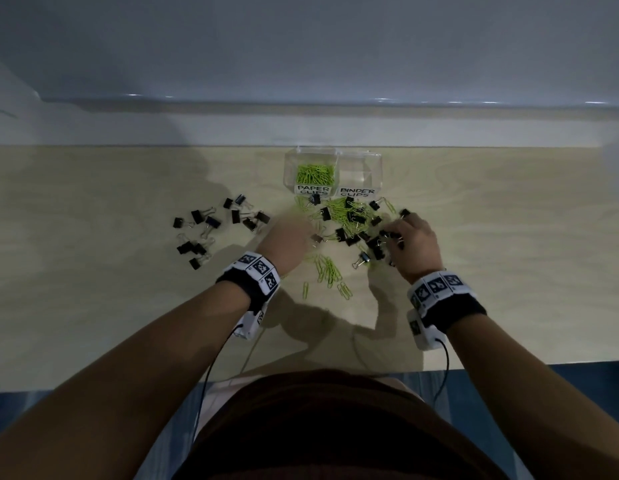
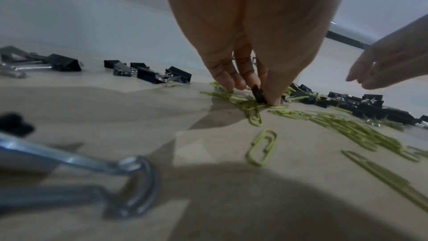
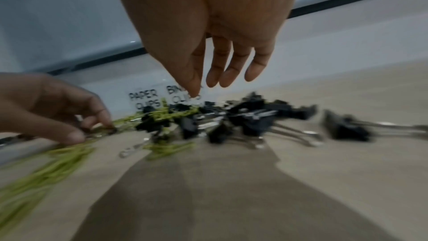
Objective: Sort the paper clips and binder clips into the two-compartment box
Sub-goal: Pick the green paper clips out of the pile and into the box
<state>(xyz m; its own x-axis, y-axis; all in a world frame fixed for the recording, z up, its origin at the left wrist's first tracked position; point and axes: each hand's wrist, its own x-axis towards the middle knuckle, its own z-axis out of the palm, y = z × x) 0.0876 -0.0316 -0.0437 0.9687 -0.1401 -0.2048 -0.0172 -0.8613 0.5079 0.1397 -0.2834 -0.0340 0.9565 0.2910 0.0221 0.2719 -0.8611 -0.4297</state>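
Observation:
A clear two-compartment box [image 1: 359, 170] stands at the table's far edge. Its compartment marked PAPER CLIPS holds green paper clips [image 1: 315, 173]; the one marked BINDER CLIPS looks empty. In front of it lies a mixed pile [image 1: 353, 220] of green paper clips and black binder clips. My left hand [image 1: 309, 237] [image 2: 257, 89] reaches down at the pile's left edge and pinches one black binder clip [image 2: 259, 95] between thumb and fingers, low over green clips. My right hand [image 1: 396, 233] [image 3: 208, 83] hovers over the pile's right side with fingers straight and spread, holding nothing.
A separate group of black binder clips [image 1: 214, 230] lies to the left on the wooden table [image 1: 508, 254]. Loose green paper clips [image 1: 330, 271] are scattered between my wrists. A pale wall rises right behind the box. The table's near edge is at my body.

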